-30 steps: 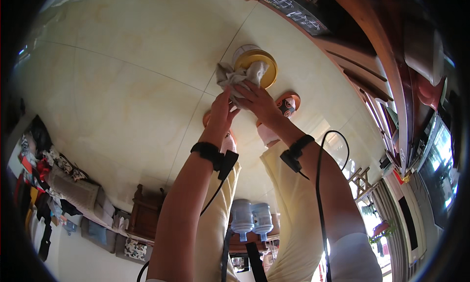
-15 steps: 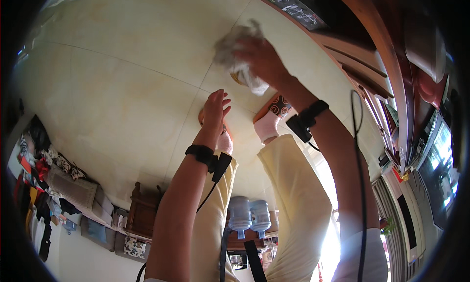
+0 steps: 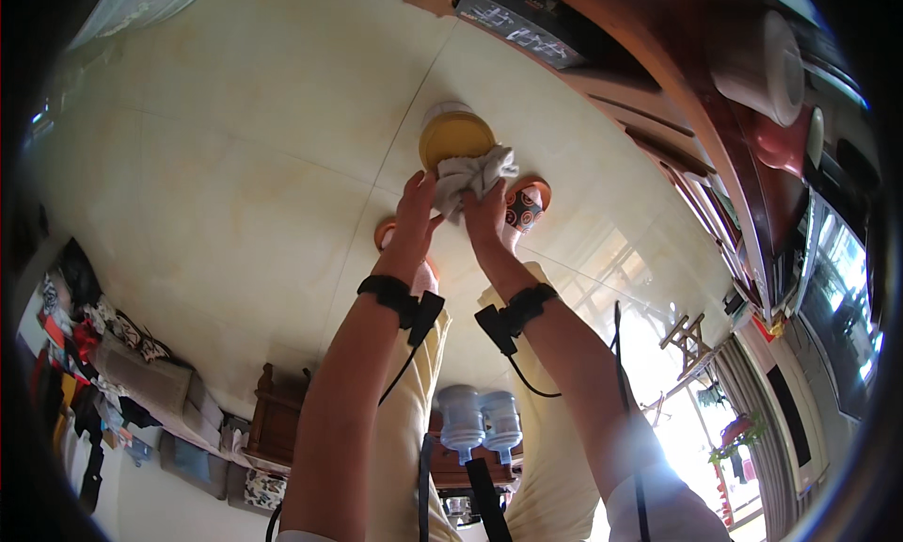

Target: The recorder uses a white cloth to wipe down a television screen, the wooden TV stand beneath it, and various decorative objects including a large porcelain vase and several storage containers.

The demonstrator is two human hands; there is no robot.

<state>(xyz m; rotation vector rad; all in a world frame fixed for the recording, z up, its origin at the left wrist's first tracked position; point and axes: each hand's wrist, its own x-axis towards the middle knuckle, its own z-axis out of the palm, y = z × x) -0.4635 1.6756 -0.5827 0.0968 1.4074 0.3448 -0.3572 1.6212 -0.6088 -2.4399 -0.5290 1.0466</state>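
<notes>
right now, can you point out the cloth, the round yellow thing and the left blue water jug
Cloth (image 3: 470, 173): head view, on its crumpled middle.
Round yellow thing (image 3: 455, 135): head view, on its face.
Left blue water jug (image 3: 461, 414): head view, on its body.

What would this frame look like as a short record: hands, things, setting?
Left hand: open, beside the cloth; contact unclear
Right hand: holding the grey cloth
Object: round yellow-topped item, cloth at its near edge
Floor: pale tiles
Feet: in orange slippers
Background: two blue water bottles
</notes>
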